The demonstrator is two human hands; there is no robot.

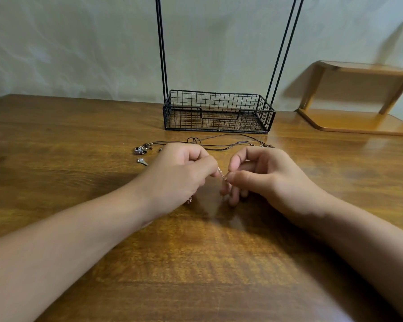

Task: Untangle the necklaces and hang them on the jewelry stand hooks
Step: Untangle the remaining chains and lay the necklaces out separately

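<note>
A thin silver chain necklace stretches between my two hands just above the wooden table. My left hand pinches one end, and a bit of chain hangs out below its palm. My right hand pinches the other end between thumb and forefinger. Behind my hands lie dark cord necklaces in loose loops, with small pendants at their left end. The black wire jewelry stand rises at the back of the table; its hooks are out of view above.
The stand's wire basket base looks empty, and its thin uprights run up out of frame. A light wooden shelf sits at the back right against the pale wall. A small silver charm lies left of my left hand.
</note>
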